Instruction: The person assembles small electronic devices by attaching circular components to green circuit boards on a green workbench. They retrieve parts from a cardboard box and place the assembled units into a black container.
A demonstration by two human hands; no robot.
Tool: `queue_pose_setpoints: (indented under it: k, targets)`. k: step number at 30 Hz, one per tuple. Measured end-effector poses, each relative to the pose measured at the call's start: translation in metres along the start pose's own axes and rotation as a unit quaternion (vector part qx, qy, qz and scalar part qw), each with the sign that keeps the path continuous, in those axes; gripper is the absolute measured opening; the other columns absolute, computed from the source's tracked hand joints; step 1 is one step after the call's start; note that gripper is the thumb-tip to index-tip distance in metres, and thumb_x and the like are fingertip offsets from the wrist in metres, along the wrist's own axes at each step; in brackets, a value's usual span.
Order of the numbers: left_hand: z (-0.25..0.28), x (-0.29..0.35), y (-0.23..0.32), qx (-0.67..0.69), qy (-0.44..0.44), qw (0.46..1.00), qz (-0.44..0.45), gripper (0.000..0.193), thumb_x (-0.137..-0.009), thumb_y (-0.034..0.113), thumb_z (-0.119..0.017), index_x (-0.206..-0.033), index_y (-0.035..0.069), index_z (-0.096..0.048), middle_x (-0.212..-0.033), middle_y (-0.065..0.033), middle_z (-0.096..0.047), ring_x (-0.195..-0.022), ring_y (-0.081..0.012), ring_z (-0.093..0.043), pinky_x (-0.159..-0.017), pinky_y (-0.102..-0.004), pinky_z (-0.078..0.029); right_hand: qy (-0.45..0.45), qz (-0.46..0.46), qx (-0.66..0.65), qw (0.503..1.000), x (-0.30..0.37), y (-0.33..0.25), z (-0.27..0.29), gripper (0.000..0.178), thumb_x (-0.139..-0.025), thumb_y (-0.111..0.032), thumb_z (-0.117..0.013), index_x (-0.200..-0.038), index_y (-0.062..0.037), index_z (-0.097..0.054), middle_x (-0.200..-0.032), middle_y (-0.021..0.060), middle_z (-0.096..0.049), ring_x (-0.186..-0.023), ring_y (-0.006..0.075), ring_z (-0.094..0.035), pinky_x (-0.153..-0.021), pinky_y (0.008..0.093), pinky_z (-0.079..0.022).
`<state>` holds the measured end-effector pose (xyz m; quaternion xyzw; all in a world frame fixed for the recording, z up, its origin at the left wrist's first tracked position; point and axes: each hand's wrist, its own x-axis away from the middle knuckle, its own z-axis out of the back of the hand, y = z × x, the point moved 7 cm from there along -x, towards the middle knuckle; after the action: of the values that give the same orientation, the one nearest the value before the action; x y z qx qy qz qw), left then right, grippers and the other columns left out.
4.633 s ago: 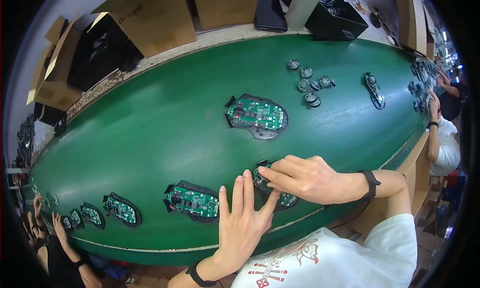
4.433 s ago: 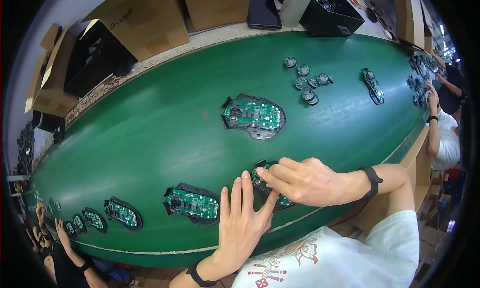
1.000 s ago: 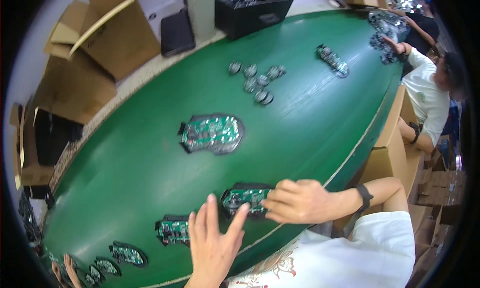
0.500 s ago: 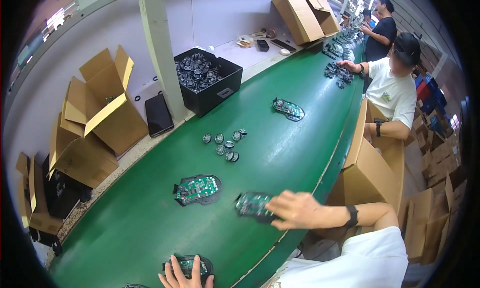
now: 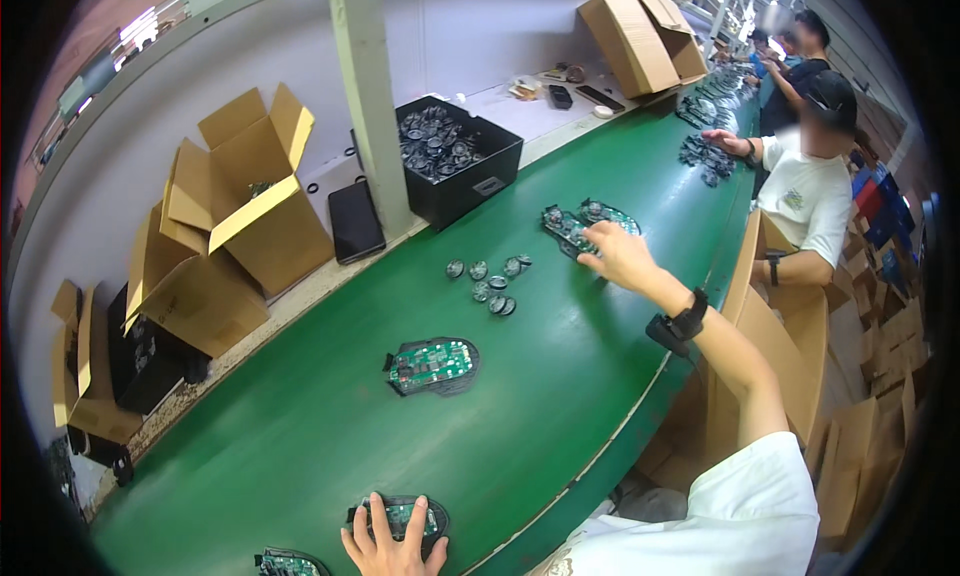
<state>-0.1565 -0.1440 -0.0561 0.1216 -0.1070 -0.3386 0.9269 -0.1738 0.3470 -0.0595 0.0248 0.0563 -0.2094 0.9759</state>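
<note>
Fingers of my left hand (image 5: 393, 548): spread apart, laid across the near unit (image 5: 398, 514), perhaps to steady it.
Near unit's place: green circuit board in a black shell, flat on the green worktop (image 5: 540, 416).
Fingers of my right hand (image 5: 625, 259): stretched far out; thumb and forefinger look parted at the paired unit (image 5: 562, 232), but whether they pinch it I cannot tell.
Paired unit's place: just beside the far unit (image 5: 615, 216), as if the two were grouped.
Middle unit (image 5: 432, 364): alone between my hands, board facing up, presumably to leave its components exposed.
Loose round parts (image 5: 497, 283): clustered near the paired unit, probably for easy reach.
Black box (image 5: 460, 196): at the worktop's far edge, heaped with round parts, likely to contain them.
</note>
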Motion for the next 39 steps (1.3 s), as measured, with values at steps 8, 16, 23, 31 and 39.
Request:
queue_pose_setpoints:
  k: [8, 16, 23, 31, 39]
  targets:
    - [-0.004, 0.007, -0.010, 0.042, 0.023, 0.998, 0.031, 0.064, -0.076, 0.028, -0.078, -0.136, 0.025, -0.057, -0.148, -0.0206, -0.039, -0.131, -0.0438, -0.037, -0.106, -0.0610, -0.030, -0.045, -0.116, 0.015, 0.992, 0.007, 0.069, -0.047, 0.090, -0.091, -0.057, -0.059, -0.147, 0.0066, -0.030, -0.133, 0.0428, -0.042, -0.121, 0.0575, -0.043, -0.105, 0.0578, -0.036]
    - [-0.002, -0.011, -0.026, 0.051, 0.015, 0.999, -0.008, 0.065, -0.069, 0.021, -0.081, -0.130, 0.022, -0.060, -0.149, -0.0158, -0.040, -0.135, -0.0419, -0.036, -0.109, -0.0602, -0.029, -0.083, -0.057, 0.019, 0.995, -0.045, 0.028, -0.047, 0.070, -0.095, -0.044, -0.057, -0.143, 0.0033, -0.038, -0.132, 0.0365, -0.047, -0.121, 0.0515, -0.047, -0.098, 0.0553, -0.045]
    - [0.039, 0.001, -0.059, -0.010, -0.003, 0.998, 0.054, 0.064, -0.073, 0.019, -0.078, -0.134, 0.020, -0.058, -0.150, -0.0179, -0.038, -0.136, -0.0416, -0.035, -0.110, -0.0599, -0.029, -0.048, 0.168, -0.234, 0.957, -0.018, -0.132, -0.004, 0.067, -0.098, -0.046, -0.054, -0.147, -0.0032, -0.038, -0.149, 0.0252, -0.038, -0.136, 0.0410, -0.035, -0.114, 0.0493, -0.029]
    - [0.007, -0.115, 0.032, 0.027, 0.098, 0.981, -0.164, 0.079, -0.076, 0.025, -0.078, -0.146, 0.013, -0.042, -0.148, -0.0231, -0.036, -0.134, -0.0426, -0.037, -0.104, -0.0536, -0.038, -0.070, 0.184, -0.336, 0.921, -0.036, -0.139, -0.032, 0.068, -0.093, -0.045, -0.060, -0.147, -0.0066, -0.042, -0.148, 0.0182, -0.043, -0.138, 0.0347, -0.034, -0.117, 0.0440, -0.026]
    - [-0.038, -0.156, 0.053, 0.000, 0.096, 0.986, -0.134, 0.066, -0.080, 0.038, -0.075, -0.137, 0.014, -0.050, -0.144, -0.0147, -0.043, -0.138, -0.0419, -0.032, -0.097, -0.0674, -0.041, -0.009, 0.227, -0.300, 0.927, -0.023, -0.171, -0.033, 0.053, -0.078, -0.021, -0.073, -0.128, -0.0084, -0.061, -0.139, 0.0188, -0.049, -0.131, 0.0360, -0.041, -0.112, 0.0439, -0.035]
